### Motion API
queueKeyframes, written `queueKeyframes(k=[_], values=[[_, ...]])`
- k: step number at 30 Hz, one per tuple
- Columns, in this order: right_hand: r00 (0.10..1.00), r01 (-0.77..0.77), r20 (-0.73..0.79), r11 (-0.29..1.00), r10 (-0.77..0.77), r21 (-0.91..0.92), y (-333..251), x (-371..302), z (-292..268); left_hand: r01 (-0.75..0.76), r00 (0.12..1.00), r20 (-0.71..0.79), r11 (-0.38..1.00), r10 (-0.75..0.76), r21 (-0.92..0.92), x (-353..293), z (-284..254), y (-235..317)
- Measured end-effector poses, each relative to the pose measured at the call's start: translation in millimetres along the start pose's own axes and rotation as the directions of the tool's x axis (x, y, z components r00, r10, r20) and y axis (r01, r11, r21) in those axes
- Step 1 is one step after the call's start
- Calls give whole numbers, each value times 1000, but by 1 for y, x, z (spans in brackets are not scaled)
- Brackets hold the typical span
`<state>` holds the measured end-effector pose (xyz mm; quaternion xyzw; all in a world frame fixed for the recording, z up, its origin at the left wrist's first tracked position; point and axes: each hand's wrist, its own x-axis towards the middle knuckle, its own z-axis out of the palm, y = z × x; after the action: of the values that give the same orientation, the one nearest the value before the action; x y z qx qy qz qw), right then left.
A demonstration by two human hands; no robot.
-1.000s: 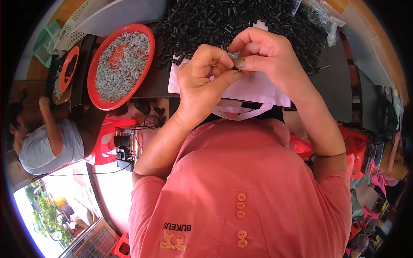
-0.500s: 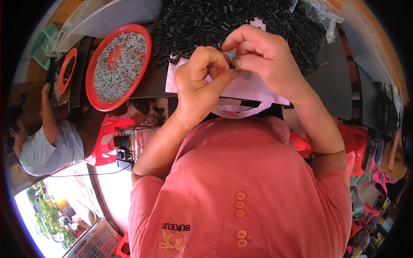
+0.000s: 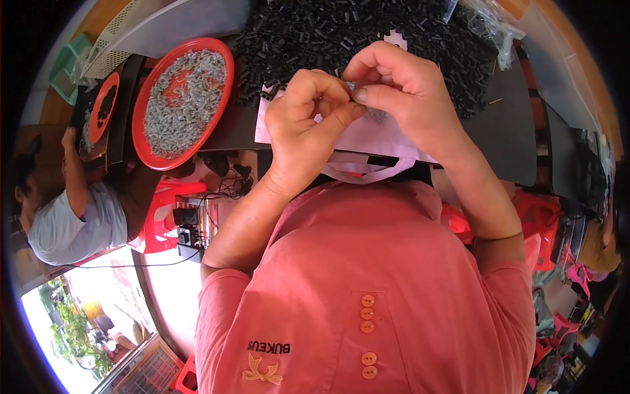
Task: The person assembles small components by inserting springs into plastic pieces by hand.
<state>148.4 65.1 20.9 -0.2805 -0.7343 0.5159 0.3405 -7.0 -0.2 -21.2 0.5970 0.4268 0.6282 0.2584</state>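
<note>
Dark, flat tabletop [image 3: 502, 144] beneath hollow black tubes [image 3: 315, 39], pale fabric [image 3: 394, 139]

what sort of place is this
Likely a small workshop, judging by the heap of short black tubes, the round red plastic tray of small silvery pieces, and another person in a pale shirt off to the left.

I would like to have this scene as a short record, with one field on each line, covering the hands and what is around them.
Left hand: left hand, fingers curled, thumb tip close to the right thumb
Right hand: right hand, fingers bent, meeting the left near the fingertips
Held item: too small and covered to tell
Under hands: pale pink cloth
Beyond hands: large pile of black tubes
Left side: red tray holding many silvery pieces
Far left: another person, in a light shirt
</note>
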Motion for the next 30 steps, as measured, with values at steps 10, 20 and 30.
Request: queueKeyframes(k=[10, 20, 30], values=[[994, 28, -105, 988, -12, 153, 7, -7, -3, 344, 939, 37, 927, -342, -150, 4, 1, 11], [995, 57, -90, 994, -48, 93, 9, -14, -7, 334, 942, 68, 939, -329, -78, 1, 4, 14], [960, 236, -124, 964, -251, -125, 10, -12, -9, 353, 935, 57, 936, -351, -17, 4, 8, 17]])
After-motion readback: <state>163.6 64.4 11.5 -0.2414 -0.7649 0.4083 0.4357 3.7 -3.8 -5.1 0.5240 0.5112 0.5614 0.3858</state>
